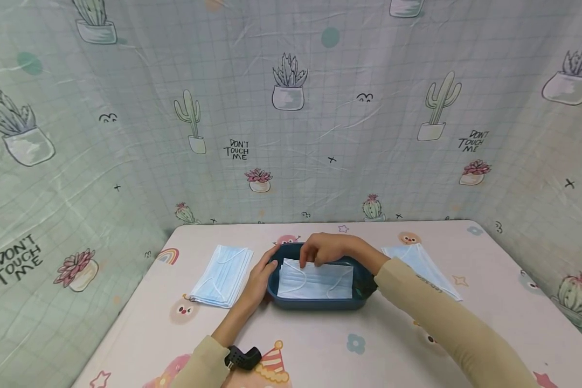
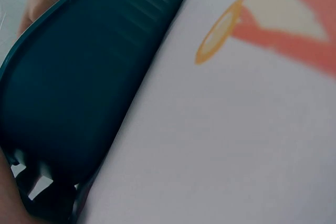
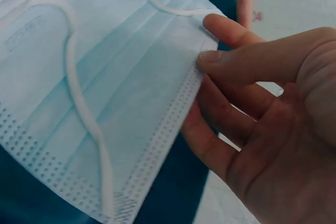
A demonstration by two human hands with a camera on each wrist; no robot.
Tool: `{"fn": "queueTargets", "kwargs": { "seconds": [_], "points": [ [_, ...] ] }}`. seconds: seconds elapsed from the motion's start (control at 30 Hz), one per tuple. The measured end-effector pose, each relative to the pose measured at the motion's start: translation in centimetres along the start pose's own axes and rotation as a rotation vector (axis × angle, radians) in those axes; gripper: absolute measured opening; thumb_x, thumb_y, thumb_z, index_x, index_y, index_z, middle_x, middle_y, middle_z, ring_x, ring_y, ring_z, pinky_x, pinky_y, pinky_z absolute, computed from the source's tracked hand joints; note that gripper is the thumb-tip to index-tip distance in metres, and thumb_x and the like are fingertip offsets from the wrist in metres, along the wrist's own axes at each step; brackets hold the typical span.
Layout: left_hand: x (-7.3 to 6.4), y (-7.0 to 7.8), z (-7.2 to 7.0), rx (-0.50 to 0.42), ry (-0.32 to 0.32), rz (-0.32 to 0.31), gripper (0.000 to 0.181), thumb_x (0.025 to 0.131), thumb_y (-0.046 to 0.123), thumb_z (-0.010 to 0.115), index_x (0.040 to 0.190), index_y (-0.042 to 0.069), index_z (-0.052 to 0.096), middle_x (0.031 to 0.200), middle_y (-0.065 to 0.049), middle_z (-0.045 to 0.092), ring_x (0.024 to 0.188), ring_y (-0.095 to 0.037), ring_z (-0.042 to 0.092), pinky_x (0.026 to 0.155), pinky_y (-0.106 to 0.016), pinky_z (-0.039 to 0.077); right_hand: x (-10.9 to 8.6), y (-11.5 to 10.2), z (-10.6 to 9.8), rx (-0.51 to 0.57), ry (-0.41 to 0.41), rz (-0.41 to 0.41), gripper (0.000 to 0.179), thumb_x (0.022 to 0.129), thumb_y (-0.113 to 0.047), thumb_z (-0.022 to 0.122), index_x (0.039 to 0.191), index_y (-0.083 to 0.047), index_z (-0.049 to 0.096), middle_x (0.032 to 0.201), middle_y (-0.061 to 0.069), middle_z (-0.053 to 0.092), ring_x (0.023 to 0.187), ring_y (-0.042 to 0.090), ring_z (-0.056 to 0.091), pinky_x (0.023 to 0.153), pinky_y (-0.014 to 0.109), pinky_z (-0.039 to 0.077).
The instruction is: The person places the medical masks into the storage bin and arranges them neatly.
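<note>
A dark blue plastic basket (image 1: pixel 320 305) stands on the table, with a light blue face mask (image 1: pixel 315 285) lying in it, ear loops up. My left hand (image 1: pixel 258 277) holds the basket's left end at the rim; in the left wrist view the basket's side (image 2: pixel 84 72) fills the upper left. Reaching over the basket, my right hand (image 1: pixel 327 248) is at the mask's far edge. The right wrist view shows its thumb and index finger pinching the edge of the mask (image 3: pixel 126 72), the other fingers bent beneath it.
A stack of blue masks (image 1: pixel 220 276) lies left of the basket. More blue mask material (image 1: pixel 419 261) lies to the right, partly behind my right sleeve (image 1: pixel 446 312). A patterned curtain (image 1: pixel 330 134) hangs behind the table and along both sides.
</note>
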State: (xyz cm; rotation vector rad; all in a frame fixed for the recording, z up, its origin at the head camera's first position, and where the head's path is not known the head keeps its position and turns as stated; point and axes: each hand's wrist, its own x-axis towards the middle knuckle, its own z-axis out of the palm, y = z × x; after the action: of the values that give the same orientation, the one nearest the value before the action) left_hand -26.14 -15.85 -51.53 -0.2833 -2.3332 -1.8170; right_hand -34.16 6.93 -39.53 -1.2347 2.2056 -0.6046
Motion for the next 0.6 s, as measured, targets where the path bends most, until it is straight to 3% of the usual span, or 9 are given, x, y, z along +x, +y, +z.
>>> {"fn": "queueTargets", "kwargs": {
  "seconds": [0.3,0.6],
  "points": [
    [0.2,0.0,0.0,-0.012,0.005,0.009,0.050,0.109,0.025,0.043,0.159,0.018,0.042,0.167,-0.006,0.039,0.158,-0.033,0.027,0.129,-0.060,0.017,1.1,0.8,0.6,-0.062,0.076,0.075,0.025,0.085,0.013,0.068,0.097,-0.008,0.077,0.093,0.005,0.070,0.081,0.014,0.057,0.073,0.023,0.053],
    [0.2,0.0,-0.1,-0.023,-0.002,-0.004,0.050,0.110,0.027,0.042,0.159,0.022,0.042,0.167,-0.001,0.038,0.159,-0.030,0.026,0.130,-0.058,0.015,1.6,1.1,0.7,-0.080,0.114,0.099,0.019,0.088,0.007,0.070,0.095,-0.008,0.079,0.095,0.003,0.073,0.082,0.014,0.059,0.079,0.026,0.056]
  ]
}}
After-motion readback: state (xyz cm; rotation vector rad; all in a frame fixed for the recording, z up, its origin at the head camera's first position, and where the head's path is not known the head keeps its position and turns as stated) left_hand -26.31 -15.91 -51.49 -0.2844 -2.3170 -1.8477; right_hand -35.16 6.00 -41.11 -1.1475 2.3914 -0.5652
